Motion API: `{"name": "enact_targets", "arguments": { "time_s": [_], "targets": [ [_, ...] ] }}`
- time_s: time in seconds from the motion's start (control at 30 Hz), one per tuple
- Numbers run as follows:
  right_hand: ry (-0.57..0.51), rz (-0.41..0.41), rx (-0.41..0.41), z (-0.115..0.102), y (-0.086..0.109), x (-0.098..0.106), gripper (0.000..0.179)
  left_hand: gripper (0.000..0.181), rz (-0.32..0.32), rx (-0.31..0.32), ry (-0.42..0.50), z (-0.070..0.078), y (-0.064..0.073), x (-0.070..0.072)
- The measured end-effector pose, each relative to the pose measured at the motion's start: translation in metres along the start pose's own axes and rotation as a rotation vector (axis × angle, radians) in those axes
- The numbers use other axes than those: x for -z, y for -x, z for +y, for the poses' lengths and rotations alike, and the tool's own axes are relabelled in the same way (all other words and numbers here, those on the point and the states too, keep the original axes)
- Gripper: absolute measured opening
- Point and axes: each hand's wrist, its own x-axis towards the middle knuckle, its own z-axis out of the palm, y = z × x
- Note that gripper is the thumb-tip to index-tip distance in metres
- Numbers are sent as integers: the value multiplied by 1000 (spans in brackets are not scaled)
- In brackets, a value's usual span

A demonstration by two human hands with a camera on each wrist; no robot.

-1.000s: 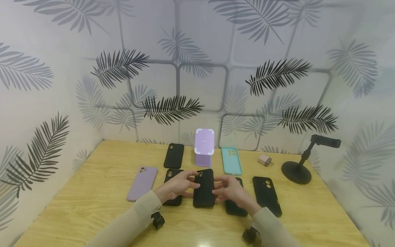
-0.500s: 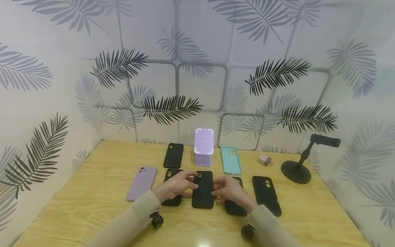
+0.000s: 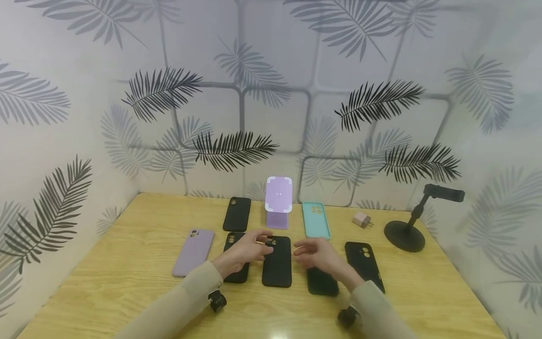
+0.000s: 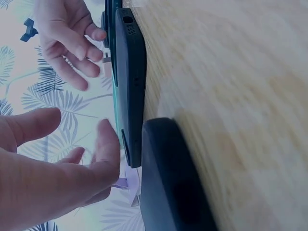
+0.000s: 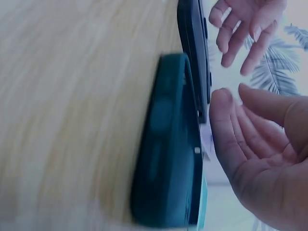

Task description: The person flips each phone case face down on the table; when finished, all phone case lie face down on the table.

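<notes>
A black phone case (image 3: 277,263) lies flat on the table in the middle of the head view. Just left of it hovers my left hand (image 3: 245,249), fingers loosely bent and apart from the case, partly covering another black case (image 3: 239,275). My right hand (image 3: 318,256) is raised on the other side, over a dark green case (image 3: 323,282) whose upper part it hides. Neither hand holds anything; the right wrist view shows a gap between my right fingers (image 5: 222,106) and the dark green case (image 5: 168,144), which lies hollow side up. Whether the middle case contains a phone, I cannot tell.
A lilac case (image 3: 193,253) lies at left, a black one (image 3: 237,214) behind. Along the back are a lilac stand (image 3: 278,195), a turquoise case (image 3: 316,221) and a charger plug (image 3: 362,220). Farther right are another black case (image 3: 365,266) and a black stand (image 3: 405,235).
Both hands have come off the middle black case, which they gripped by its sides earlier. The right hand has risen slightly. That case has shifted a little toward me and lies flat.
</notes>
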Motion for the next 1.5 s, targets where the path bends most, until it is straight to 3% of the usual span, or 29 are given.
{"name": "enact_targets", "arguments": {
  "time_s": [0.13, 0.37, 0.57, 0.77, 1.03, 1.2, 1.5],
  "targets": [
    [21, -17, 35, 4, 7, 17, 42, 45, 25, -35, 14, 1, -5, -7],
    [159, 60, 14, 13, 26, 45, 35, 34, 14, -91, -5, 2, -14, -32],
    [245, 118, -5, 17, 41, 59, 31, 35, -38, -118, -7, 4, -19, -51],
    [269, 107, -24, 20, 52, 64, 33, 42, -125, -85, 37, 4, -18, -62],
    [182, 4, -59, 20, 56, 60, 44, 50, -180, -51, 49, 11, -14, -73],
    [136, 0, -92, 19, 55, 57, 48, 51, -173, -19, 69, 14, -15, -77],
    [46, -21, -133, 17, 54, 54, 54, 55, -106, 44, 261, 20, -20, -79]
  ]
}}
